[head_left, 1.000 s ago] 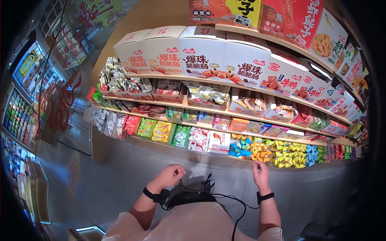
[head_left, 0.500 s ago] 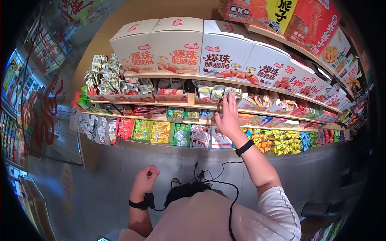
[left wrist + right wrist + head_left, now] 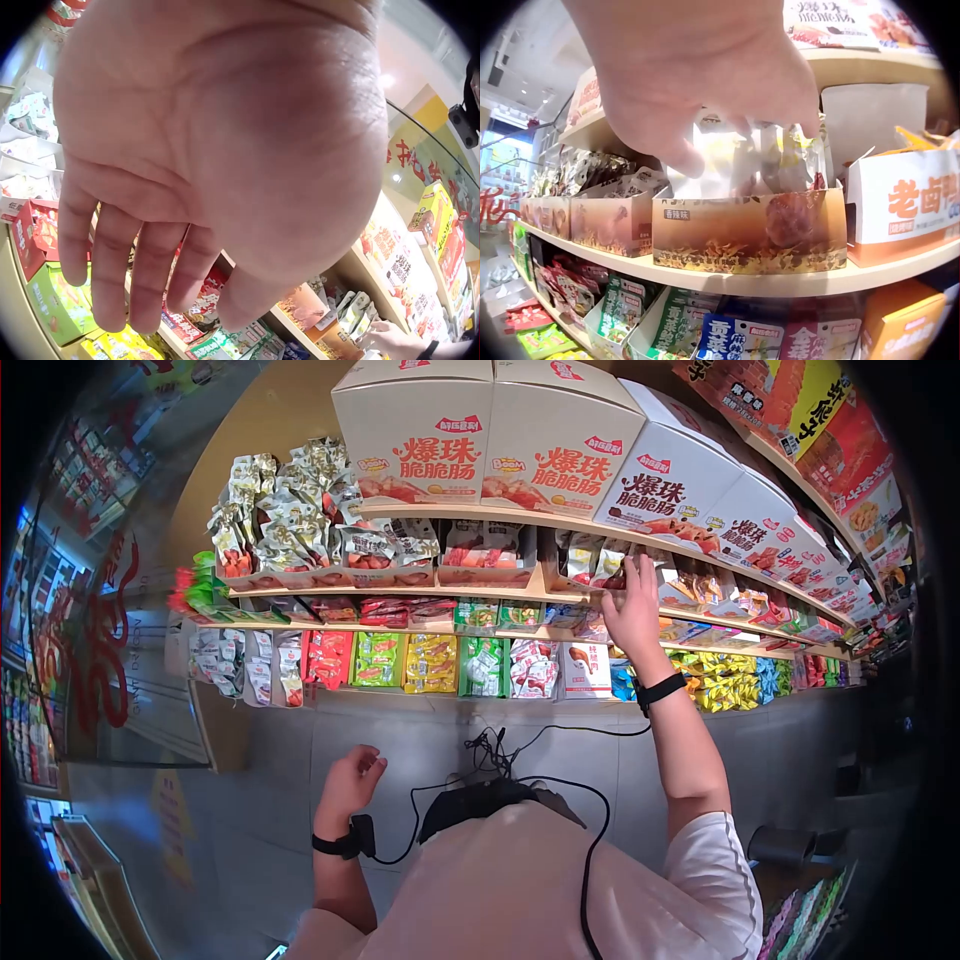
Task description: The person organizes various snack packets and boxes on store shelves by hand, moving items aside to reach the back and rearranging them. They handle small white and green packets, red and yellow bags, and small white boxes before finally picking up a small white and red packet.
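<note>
My right hand (image 3: 634,615) reaches to the middle shelf, fingers spread over an open-topped box of silvery-white snack packets. Seen from the right wrist, the thumb (image 3: 682,159) and fingers hang over the tops of the snack packets (image 3: 724,157), which stand in an orange-brown printed box (image 3: 750,232). Down by the body, my left hand (image 3: 350,785) holds nothing. Its palm faces the camera in the left wrist view, fingers (image 3: 150,270) extended and relaxed, well away from the shelves.
Large cartons (image 3: 430,445) line the shelf above. Left of the right hand, a box heaped with silver packets (image 3: 290,510) shares its shelf; a white box (image 3: 904,199) stands to the right. Bright bagged snacks (image 3: 432,663) fill the lowest row. Black cables (image 3: 590,840) run to the wrist straps.
My right hand has risen from in front of the body to the packets on the middle shelf. My left hand has lowered leftward and its fingers have loosened. The head view has shifted left along the shelves.
</note>
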The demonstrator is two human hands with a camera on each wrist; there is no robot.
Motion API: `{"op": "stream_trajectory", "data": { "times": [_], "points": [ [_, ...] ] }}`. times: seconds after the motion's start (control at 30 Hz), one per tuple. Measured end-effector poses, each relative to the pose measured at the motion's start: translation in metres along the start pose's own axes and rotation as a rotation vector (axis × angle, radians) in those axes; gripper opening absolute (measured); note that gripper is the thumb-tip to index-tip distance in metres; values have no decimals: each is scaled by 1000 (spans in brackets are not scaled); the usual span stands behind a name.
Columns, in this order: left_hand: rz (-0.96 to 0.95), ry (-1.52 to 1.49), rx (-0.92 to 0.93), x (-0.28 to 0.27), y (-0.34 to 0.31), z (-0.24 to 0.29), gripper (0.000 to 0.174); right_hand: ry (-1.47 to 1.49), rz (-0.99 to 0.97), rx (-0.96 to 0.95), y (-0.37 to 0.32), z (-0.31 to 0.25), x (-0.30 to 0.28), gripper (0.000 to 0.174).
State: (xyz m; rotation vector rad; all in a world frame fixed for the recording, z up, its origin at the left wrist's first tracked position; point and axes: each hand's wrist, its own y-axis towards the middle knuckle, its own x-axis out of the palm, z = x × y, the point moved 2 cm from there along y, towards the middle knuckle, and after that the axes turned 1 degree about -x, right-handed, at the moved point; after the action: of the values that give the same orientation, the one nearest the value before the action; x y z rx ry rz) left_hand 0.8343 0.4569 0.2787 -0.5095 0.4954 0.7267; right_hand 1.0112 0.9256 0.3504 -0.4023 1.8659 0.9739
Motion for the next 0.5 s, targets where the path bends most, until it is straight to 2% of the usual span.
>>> {"op": "stream_trajectory", "data": {
  "times": [0.07,0.2,0.23,0.27,0.33,0.4,0.5],
  "points": [
    [-48,-7,22,-4,7,1,24,-85,95,-50,-6,-9,-7,66],
    [-38,-2,2,-5,16,-6,24,-113,71,-76,-11,-19,-2,74],
    [-57,-2,54,-2,20,-4,25,-121,54,-46,-12,-21,0,78],
    [-82,-4,101,2,21,-3,25,-115,87,-73,-12,-23,0,80],
    [-110,-29,74,9,18,-6,26,-157,112,-75,-13,-33,0,81],
    [-179,-103,-6,14,13,-12,26,-187,66,-62,-15,-37,4,82],
    [-172,-136,-8,14,4,-37,30,-60,-13,-28,-9,-41,11,83]
  ]
}}
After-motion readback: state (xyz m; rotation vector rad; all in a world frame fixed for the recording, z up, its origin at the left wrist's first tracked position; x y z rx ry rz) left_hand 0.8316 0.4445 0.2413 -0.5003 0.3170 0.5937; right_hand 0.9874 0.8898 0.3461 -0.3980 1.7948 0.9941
